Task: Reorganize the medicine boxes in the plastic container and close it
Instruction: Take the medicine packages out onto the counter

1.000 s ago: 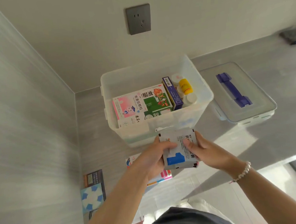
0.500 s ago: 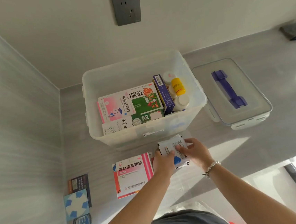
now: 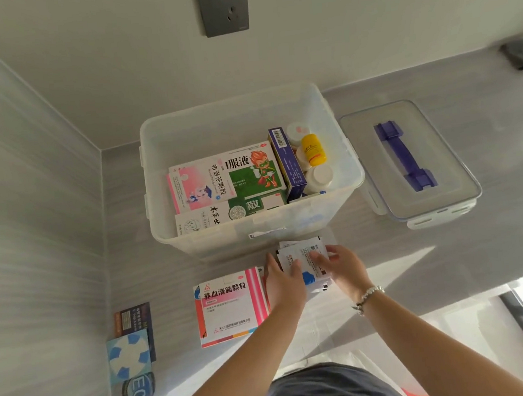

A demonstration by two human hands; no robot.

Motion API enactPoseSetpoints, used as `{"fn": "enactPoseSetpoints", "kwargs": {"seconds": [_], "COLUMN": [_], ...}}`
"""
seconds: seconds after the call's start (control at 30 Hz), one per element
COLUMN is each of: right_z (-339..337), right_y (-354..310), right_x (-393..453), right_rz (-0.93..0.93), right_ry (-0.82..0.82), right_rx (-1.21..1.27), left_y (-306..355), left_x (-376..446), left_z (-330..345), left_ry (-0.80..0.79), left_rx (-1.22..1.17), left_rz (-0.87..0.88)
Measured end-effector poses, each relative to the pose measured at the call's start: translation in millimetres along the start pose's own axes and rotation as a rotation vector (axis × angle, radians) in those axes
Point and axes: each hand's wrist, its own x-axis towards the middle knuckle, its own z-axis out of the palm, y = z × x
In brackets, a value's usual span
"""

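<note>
nearest, both forearms reach forward over the grey counter. the left hand and right hand hold a small stack of white sachets between them, just in front of the clear plastic container. left fingers curl on the stack's left edge with the thumb on top; right fingers close on its right edge. both hands are closed on the stack; whether it rests on the counter or is held just above it cannot be told.

left of the hands, touching or nearly so, a pink and white box lies flat on the counter. further left of the container's front, by the side wall, lie a blue and white packet and a dark card.

beyond the hands, the container is open. inside: flat boxes on the left, a purple box on edge, and bottles at the right end, one yellow bottle on top. the rear part looks unfilled.

right of the container, just beside it, the lid lies with its purple handle up.

judgement: step in hand is squaring the sachets before loading. to do well: tap edges flush, pinch firmly from both sides so none slide out, lift clear of the front wall, then lay them on the boxes. loose sachets may fan out.
</note>
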Motion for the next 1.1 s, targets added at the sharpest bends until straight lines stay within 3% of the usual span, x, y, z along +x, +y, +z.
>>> {"fn": "enactPoseSetpoints", "kwargs": {"seconds": [0.2,0.5,0.7,0.9,1.1], "right_z": [-12,-35,-46,-48,-36], "right_y": [-11,-78,-135,-176,-205], "right_x": [-26,-84,-86,-61,-15], "right_rz": [-0.083,-0.524,-0.667,-0.683,-0.523], "right_ry": [0.123,0.085,0.003,-0.062,-0.265], "right_rx": [0.044,0.098,0.061,0.011,-0.265], "left_y": [5,47,88,114,127], "left_x": [-18,-67,-76,-35,13], "left_z": [-20,-83,-129,-150,-169], "left_ry": [-0.033,-0.022,0.007,0.085,-0.183], "left_rx": [-0.038,-0.076,-0.167,0.002,0.346], "left_rz": [0.196,0.6,0.719,0.598,0.366]}}
